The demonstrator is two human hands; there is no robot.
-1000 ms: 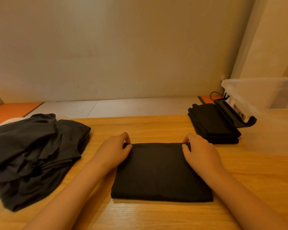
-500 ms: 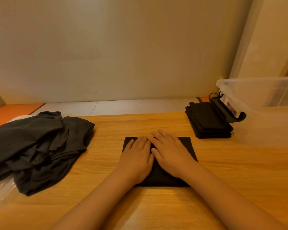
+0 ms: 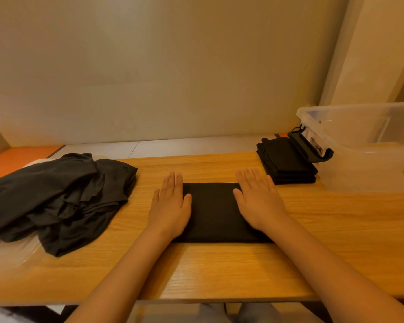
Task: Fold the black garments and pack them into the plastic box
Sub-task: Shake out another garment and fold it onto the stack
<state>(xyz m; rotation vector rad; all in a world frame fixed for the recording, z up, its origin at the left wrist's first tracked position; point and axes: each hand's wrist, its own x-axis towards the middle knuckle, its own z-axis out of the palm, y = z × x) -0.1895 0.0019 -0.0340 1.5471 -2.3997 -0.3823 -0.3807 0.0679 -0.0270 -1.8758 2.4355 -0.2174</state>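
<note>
Warm, dim amber light; soft shadows, sharp focus, wide-angle bowing at edges.

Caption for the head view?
Flat left hand and right hand press a folded black garment; plastic box at right.

at the centre of the frame a folded garment [image 3: 214, 210] lies flat on the table [image 3: 336, 241]. the left hand [image 3: 170, 206] rests on its left edge and the right hand [image 3: 257, 201] on its right side. a heap of unfolded garments [image 3: 56, 197] sits at mid left. at upper right a stack of folded garments [image 3: 286, 162] lies just beside the plastic box [image 3: 359, 145] at the right edge.
</note>
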